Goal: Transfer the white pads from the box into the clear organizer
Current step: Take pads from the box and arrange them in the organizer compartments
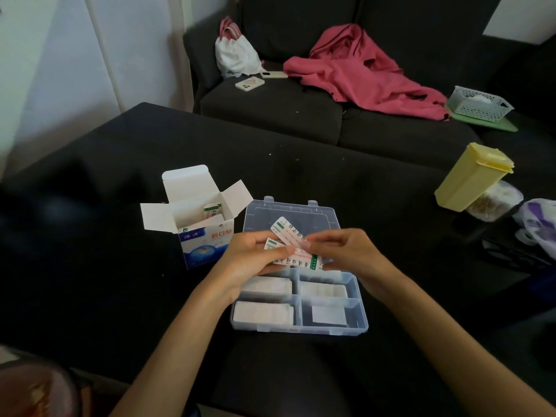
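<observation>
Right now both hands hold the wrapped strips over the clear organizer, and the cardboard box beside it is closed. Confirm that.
Not quite. The head view shows both the left hand and right hand holding the wrapped strips over the clear organizer, but the cardboard box beside it is open, flaps up, with strips inside.

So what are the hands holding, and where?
Both hold a small fan of wrapped strips: left hand pinches the left ends, right hand the right ends.

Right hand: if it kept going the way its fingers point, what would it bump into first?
The right hand points leftward, so it would probably meet the left hand first; both already pinch the same wrapped strips.
</observation>
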`<state>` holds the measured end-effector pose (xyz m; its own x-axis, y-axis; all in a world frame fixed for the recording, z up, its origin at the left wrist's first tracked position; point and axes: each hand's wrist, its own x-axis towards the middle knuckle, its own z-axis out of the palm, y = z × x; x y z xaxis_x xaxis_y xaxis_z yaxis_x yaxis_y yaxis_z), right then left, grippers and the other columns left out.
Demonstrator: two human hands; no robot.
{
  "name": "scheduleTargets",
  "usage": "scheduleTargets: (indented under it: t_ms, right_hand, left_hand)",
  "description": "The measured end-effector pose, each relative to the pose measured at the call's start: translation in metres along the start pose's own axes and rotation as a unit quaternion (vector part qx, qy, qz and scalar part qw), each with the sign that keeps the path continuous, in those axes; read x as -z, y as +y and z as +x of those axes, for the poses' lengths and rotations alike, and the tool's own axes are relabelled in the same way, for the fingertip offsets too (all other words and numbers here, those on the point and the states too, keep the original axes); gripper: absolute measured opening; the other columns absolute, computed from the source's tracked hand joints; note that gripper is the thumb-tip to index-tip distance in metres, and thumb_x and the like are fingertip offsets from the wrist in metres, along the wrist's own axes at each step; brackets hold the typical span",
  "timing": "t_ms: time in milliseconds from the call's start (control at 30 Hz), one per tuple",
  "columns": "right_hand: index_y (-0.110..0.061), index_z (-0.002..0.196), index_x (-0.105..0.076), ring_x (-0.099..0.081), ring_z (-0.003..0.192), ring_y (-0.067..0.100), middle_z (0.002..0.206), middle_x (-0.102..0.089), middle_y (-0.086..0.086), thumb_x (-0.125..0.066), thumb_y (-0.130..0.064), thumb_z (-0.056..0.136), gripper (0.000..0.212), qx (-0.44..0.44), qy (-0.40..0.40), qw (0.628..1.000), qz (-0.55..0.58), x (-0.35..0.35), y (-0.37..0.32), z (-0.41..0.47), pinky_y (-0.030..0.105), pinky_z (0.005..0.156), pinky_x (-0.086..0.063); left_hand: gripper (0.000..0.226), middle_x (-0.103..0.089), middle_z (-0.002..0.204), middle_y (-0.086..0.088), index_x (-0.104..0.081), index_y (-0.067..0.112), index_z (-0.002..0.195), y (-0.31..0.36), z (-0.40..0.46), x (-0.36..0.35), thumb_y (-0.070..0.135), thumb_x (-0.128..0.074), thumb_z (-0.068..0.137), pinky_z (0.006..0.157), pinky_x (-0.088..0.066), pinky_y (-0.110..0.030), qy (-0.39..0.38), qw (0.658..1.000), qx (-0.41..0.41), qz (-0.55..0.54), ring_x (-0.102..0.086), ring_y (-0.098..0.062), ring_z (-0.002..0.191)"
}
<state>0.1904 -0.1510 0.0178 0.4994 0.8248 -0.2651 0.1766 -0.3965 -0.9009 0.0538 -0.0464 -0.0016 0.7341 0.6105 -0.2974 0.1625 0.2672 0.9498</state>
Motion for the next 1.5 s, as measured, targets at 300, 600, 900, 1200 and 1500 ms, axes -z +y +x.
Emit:
scheduleTargets:
  t_ms: [300, 600, 900, 1200, 1500]
  right_hand:
    - [-0.021, 0.085, -0.071, -0.063, 0.09, 0.014, 0.086, -0.069, -0.003, -0.064, -0.027, 0.084, 0.01, -0.011, 0.003, 0.999, 0.032, 0.021, -0.011, -0.001, 0.026, 0.08, -0.052]
    - [-0.014, 0.082, -0.065, -0.07, 0.079, 0.014, 0.081, -0.072, -0.002, -0.073, -0.015, 0.076, 0.01, 0.06, 0.063, 0.995, 0.045, -0.002, 0.005, -0.001, 0.018, 0.06, -0.054]
    - [-0.019, 0.094, -0.068, -0.071, 0.078, 0.012, 0.089, -0.073, 0.005, -0.067, -0.011, 0.079, 0.016, 0.081, 0.097, 0.985, 0.119, 0.005, 0.012, -0.01, 0.021, 0.062, -0.057]
    - [-0.018, 0.089, -0.072, -0.068, 0.071, 0.006, 0.08, -0.073, -0.002, -0.067, -0.024, 0.079, 0.013, 0.021, 0.038, 0.978, 0.202, 0.012, 0.007, -0.015, 0.018, 0.055, -0.051]
    - [-0.02, 0.091, -0.065, -0.071, 0.078, 0.01, 0.084, -0.072, -0.004, -0.067, -0.02, 0.082, 0.009, 0.034, 0.086, 0.99, 0.11, -0.005, 0.02, -0.005, 0.023, 0.065, -0.057]
  left_hand:
    - [0.035, -0.067, 0.108, 0.002, -0.062, 0.038, 0.102, 0.002, 0.001, 0.003, 0.008, -0.064, 0.086, 0.075, -0.057, -0.022, 0.034, 0.999, -0.034, -0.001, -0.066, -0.01, 0.094]
    - [0.043, -0.062, 0.122, 0.005, -0.056, 0.044, 0.115, 0.0, 0.0, 0.006, 0.01, -0.06, 0.09, 0.091, -0.053, -0.034, 0.013, 0.997, -0.054, 0.052, -0.062, -0.011, 0.106]
    - [0.005, -0.068, 0.074, 0.016, -0.066, 0.028, 0.089, -0.004, 0.0, -0.001, 0.029, -0.062, 0.088, 0.051, -0.05, -0.012, 0.041, 0.991, -0.069, 0.11, -0.068, 0.0, 0.067]
    - [0.017, -0.062, 0.082, 0.014, -0.057, 0.037, 0.086, -0.003, -0.001, -0.006, 0.025, -0.051, 0.095, 0.046, -0.041, -0.008, 0.037, 0.98, -0.082, 0.178, -0.06, 0.001, 0.065]
    - [0.012, -0.063, 0.083, 0.012, -0.057, 0.031, 0.099, -0.002, 0.002, -0.011, 0.031, -0.045, 0.097, 0.053, -0.05, -0.011, 0.034, 0.997, -0.008, 0.067, -0.062, -0.003, 0.076]
